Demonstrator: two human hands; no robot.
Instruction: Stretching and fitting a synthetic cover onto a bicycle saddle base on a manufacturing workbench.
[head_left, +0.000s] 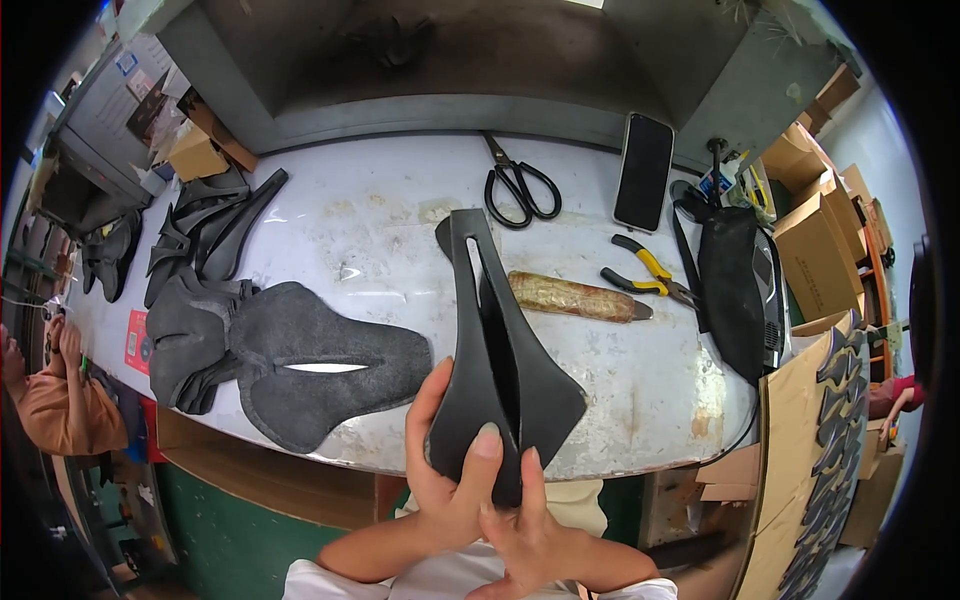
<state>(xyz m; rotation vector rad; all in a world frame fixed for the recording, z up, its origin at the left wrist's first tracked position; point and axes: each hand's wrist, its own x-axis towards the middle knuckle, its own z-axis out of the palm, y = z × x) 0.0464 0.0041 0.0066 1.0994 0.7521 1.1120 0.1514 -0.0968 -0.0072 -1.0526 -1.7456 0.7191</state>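
Note:
A black bicycle saddle [470, 370] with a long slot down its middle is held up over the table's front edge, its narrow nose pointing away from me. My left hand [450, 490] grips its wide rear from the left, thumb on top and fingers along the side. At the rear end, my right hand [535, 540] presses its fingertips on the saddle close to the left thumb; part of its grip is hidden. To the left lies a grey, fuzzy saddle cover piece [320, 350] with a slot, beside a stack of dark saddle parts [190, 335].
Black scissors [520, 190], a phone [644, 172], yellow-black pliers [650, 270] and a tape-wrapped tool [575, 297] lie on the white table [370, 215]. More saddle shells [215, 225] sit at the back left. A black pouch [728, 290] stands right. Another person [75, 400] works far left.

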